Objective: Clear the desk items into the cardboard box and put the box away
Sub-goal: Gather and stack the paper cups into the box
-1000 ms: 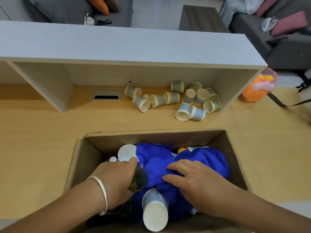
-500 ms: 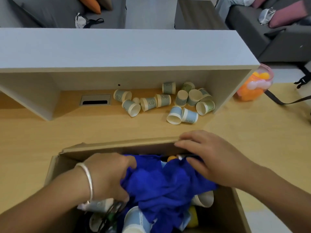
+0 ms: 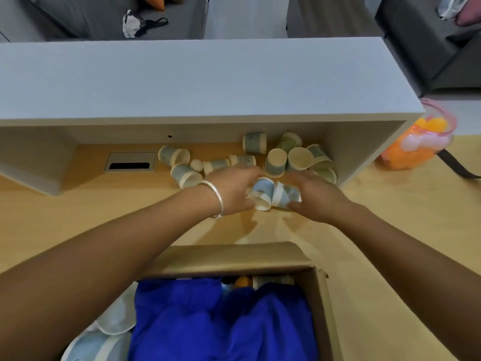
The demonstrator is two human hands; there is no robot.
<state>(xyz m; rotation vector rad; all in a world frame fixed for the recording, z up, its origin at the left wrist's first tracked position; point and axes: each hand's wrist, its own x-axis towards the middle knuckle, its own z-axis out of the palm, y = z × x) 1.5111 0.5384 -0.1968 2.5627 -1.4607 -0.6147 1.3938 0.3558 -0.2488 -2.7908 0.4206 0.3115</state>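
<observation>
Both hands reach to the centre of the frame, over the wooden surface (image 3: 78,220), and meet on two blue-and-white paper cups lying on their sides. The left hand (image 3: 234,190), with a silver bracelet (image 3: 217,198) on its wrist, curls its fingers round the left cup (image 3: 261,191); the right hand (image 3: 316,195) closes its thumb and fingers on the right cup (image 3: 286,195). The two cups touch each other. Just behind them, under the white shelf (image 3: 208,79), a loose group of green paper cups (image 3: 276,161) lies tipped in various directions, with a small white ball (image 3: 196,164) among them. The cardboard box (image 3: 234,259) sits at the bottom centre of the frame, open, and contains a blue cloth (image 3: 221,324), further cups and an orange ball (image 3: 243,281). A clear jar of orange and pink items (image 3: 416,142) stands at the right edge, beside the shelf end.
</observation>
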